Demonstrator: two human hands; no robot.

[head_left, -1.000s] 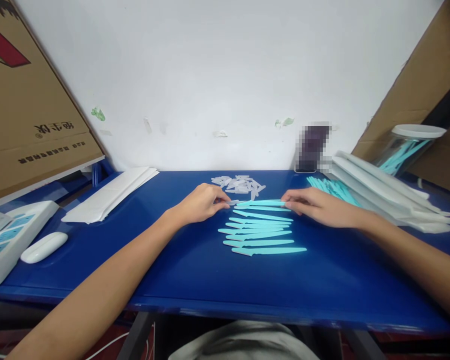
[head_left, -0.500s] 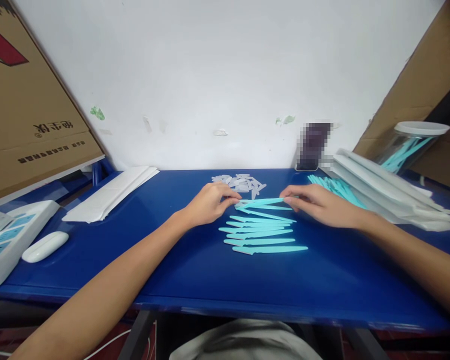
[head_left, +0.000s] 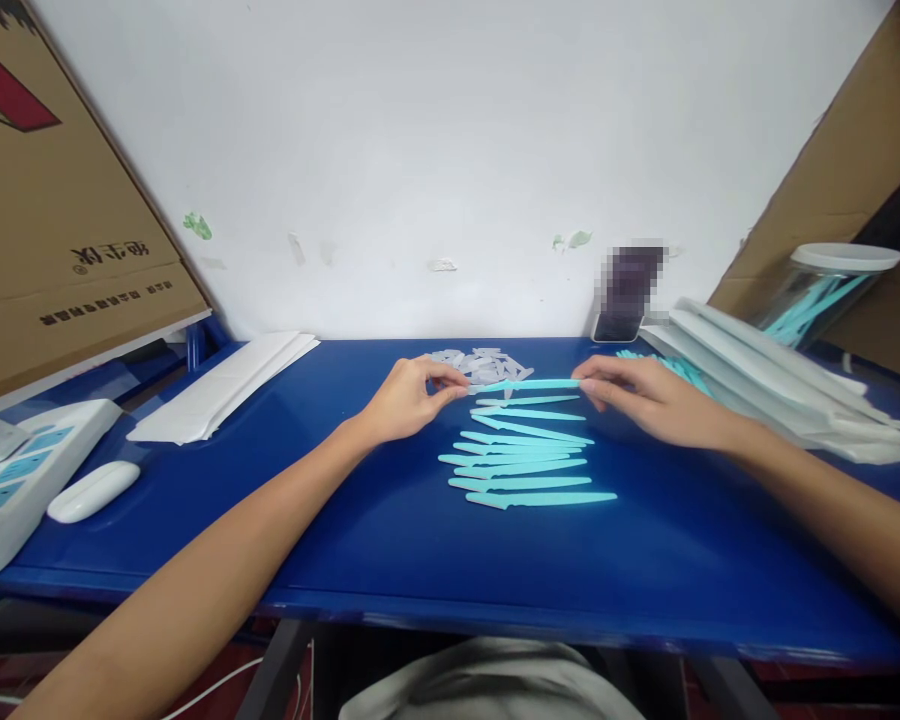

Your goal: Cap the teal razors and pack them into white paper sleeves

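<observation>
My right hand (head_left: 641, 395) is closed in a pinch on the right end of a turquoise eyebrow razor (head_left: 544, 384), held level above the table. At the razor's left end, my left hand (head_left: 416, 398) pinches a small translucent blade cap (head_left: 480, 388). How far the cap covers the blade is too small to tell. Just behind lies a pile of similar clear caps (head_left: 495, 364). Several turquoise razors (head_left: 525, 468) lie in a loose column in front of my hands, mostly crosswise with their handles to the right.
More turquoise razors (head_left: 667, 368) lie beside white plastic bags (head_left: 772, 385) on the right, near a lidded clear jar (head_left: 817, 300). A phone (head_left: 626, 295) leans on the wall. White paper sheets (head_left: 225, 385), a white case (head_left: 94, 492) and a white device (head_left: 26, 480) are left.
Both hands have moved slightly up and apart with the held razor, away from the column of razors. My right hand has shifted a little to the right, my left to the left.
</observation>
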